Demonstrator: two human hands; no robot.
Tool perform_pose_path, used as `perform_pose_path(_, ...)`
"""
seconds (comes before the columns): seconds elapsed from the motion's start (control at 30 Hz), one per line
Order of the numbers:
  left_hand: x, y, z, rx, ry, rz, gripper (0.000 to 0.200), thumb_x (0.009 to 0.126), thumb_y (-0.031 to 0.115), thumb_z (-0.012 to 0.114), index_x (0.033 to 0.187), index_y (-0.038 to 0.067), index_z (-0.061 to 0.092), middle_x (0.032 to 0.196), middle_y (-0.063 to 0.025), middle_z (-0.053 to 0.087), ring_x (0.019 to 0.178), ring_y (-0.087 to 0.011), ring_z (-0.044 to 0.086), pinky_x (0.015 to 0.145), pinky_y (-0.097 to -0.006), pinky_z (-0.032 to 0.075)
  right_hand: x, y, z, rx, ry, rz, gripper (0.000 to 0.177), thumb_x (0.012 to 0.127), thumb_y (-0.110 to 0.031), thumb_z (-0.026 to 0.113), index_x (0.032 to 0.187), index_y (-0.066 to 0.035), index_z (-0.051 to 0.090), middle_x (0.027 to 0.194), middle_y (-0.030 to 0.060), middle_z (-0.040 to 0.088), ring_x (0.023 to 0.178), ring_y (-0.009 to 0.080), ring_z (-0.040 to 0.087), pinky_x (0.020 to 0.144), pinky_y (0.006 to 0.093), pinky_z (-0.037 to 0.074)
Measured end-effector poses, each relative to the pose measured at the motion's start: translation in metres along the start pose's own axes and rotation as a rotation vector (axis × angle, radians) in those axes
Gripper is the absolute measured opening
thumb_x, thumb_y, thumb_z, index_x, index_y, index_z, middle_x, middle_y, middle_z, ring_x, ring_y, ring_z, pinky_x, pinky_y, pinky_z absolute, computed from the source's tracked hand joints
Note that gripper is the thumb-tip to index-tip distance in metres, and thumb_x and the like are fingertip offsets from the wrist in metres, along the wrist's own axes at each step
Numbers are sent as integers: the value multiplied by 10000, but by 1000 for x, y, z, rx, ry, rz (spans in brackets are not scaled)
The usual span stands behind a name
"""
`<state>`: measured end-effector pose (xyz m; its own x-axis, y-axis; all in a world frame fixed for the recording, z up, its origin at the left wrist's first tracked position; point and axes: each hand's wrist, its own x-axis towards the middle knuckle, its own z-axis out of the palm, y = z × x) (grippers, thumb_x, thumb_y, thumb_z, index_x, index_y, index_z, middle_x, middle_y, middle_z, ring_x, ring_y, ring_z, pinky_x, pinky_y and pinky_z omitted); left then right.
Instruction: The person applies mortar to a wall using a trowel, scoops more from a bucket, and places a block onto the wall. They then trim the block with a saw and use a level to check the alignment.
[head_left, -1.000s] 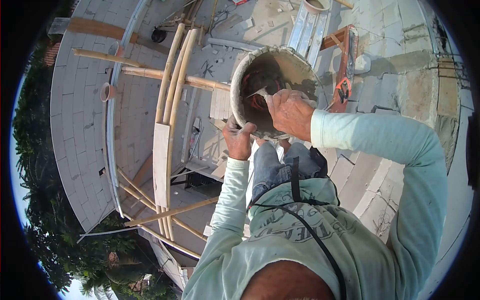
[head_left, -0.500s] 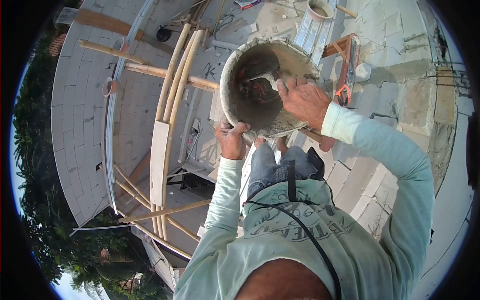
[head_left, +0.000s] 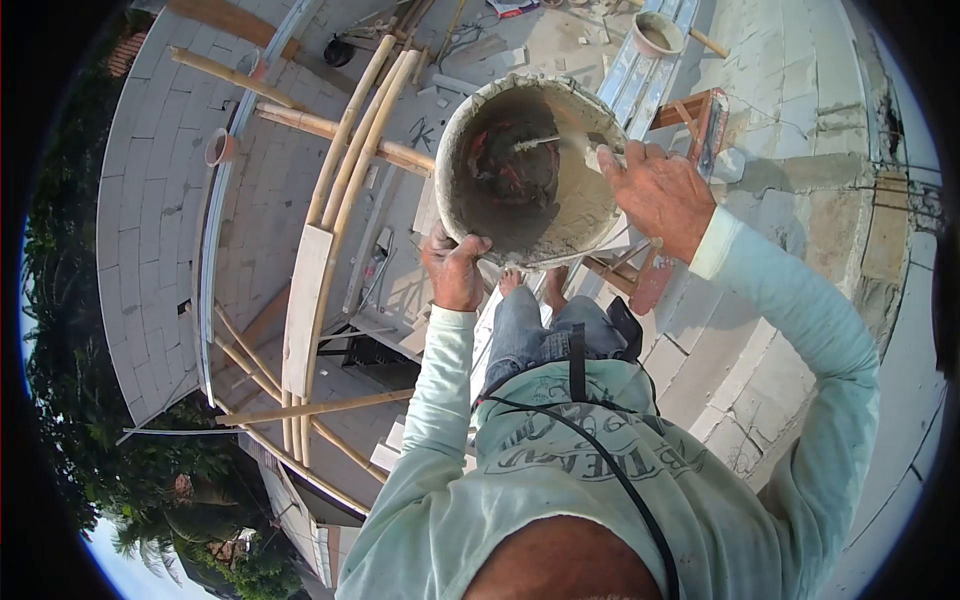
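Two hands, one bucket (head_left: 578, 205), one trowel (head_left: 545, 142).

Progress, as judged: the bucket is looking mostly emptied. Grey mortar is clinging as a thin coat to the inner wall, and a darker remnant is sitting at the bottom, so scraping is appearing unfinished.

Location: the bucket is being held up in front of the chest, its mouth tilting toward the camera, high above the bamboo poles (head_left: 350, 170) of the scaffold.

Left hand (head_left: 455, 270): fingers are curling tight over the near rim, bearing the bucket.

Right hand (head_left: 655, 195): it is closing around the trowel handle at the right rim, with the blade reaching inside, seemingly against the wall.
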<state>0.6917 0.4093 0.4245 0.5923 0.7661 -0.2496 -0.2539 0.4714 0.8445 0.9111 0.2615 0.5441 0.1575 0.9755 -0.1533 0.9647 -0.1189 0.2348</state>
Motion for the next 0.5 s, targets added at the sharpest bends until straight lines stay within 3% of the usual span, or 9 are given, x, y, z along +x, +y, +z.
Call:
perform_pose_path(0.1,1,2,9,14,-13,1,320,661,-106,540,961,-35,625,887,-62,664,753,-122,595,707,-247,478,32,-7,16,-62,149,49,385,759,-116,646,1105,28,560,811,117,565,755,235,629,578,301,510)
perform_pose_path(0.13,0,3,12,70,-15,15,310,662,-97,544,954,-33,625,882,-60,663,752,-118,591,710,-246,477,38,-15,20,-88,43,89,543,776,-96,605,1281,51,469,858,134,558,805,251,619,599,322,524)
perform_pose_path(0.17,0,3,14,125,-14,29,299,663,-87,548,947,-31,626,876,-58,662,751,-113,587,713,-244,476,34,-21,27,-94,42,87,543,776,-96,605,1281,51,469,858,134,558,805,251,619,599,322,524)
perform_pose_path(0.23,4,4,15,116,10,49,288,669,-96,542,935,-22,625,861,-55,659,734,-117,586,707,-250,473,17,-38,36,-121,30,-32,381,768,-145,630,1107,16,562,807,93,561,762,233,629,578,304,505)
perform_pose_path(0.33,3,1,10,126,47,34,271,673,-98,540,918,-14,621,847,-53,655,713,-120,584,694,-253,468,-4,-41,35,-21,-158,-140,402,769,-142,632,1122,35,554,816,107,564,766,253,633,574,307,504)
perform_pose_path(0.5,2,-1,11,130,35,-17,251,672,-89,547,903,-19,614,845,-58,655,702,-119,583,684,-249,463,5,-17,23,85,-40,-8,426,776,-131,626,1148,58,542,833,130,568,770,269,636,572,309,507)
